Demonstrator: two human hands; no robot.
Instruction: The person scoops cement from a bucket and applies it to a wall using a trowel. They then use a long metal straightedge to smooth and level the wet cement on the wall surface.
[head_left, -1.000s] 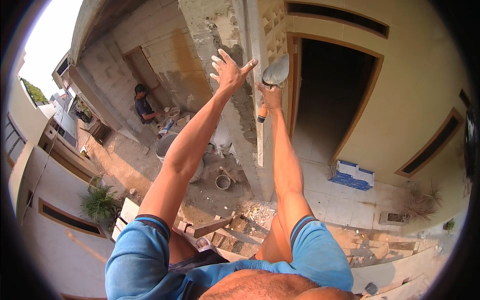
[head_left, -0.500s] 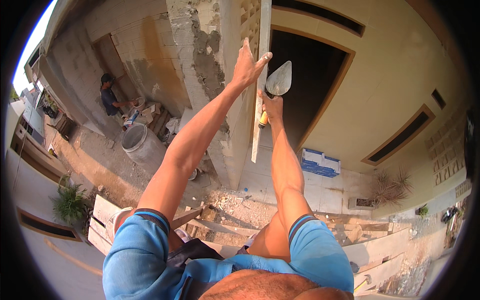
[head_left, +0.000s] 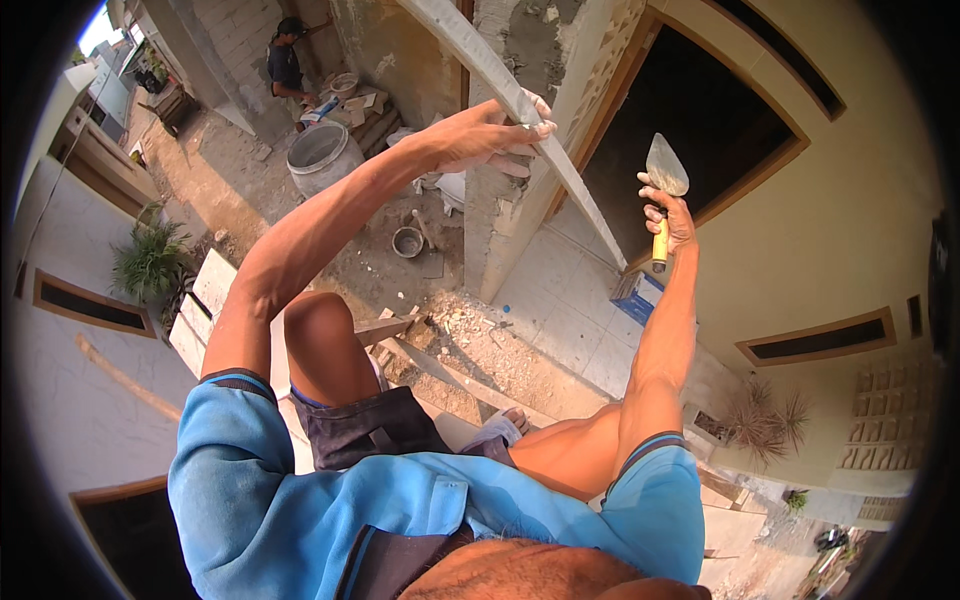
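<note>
A long, pale straightedge [head_left: 583,196] slants across the front of the plastered pillar [head_left: 508,245], its upper part leaning to the left. My left hand [head_left: 485,138] is closed around its upper part, with cement-smeared fingers over the bar. Off to the right, my right hand [head_left: 678,222] grips a pointed trowel [head_left: 667,168] by its yellow handle, blade upward. The trowel is apart from the straightedge, in front of the dark doorway [head_left: 690,100]. Patchy grey cement [head_left: 540,40] covers part of the pillar's face.
Beneath me lie wooden scaffold planks [head_left: 440,375] and rubble [head_left: 465,330]. A large drum [head_left: 325,155] and a small bucket [head_left: 407,242] stand at left, with a co-worker [head_left: 285,70] behind. A blue-and-white box [head_left: 637,297] sits on the tiled floor by the doorway.
The straightedge has gone from upright along the pillar to slanted. My left hand, previously open, now holds it. My right hand has moved right with the trowel, away from the bar.
</note>
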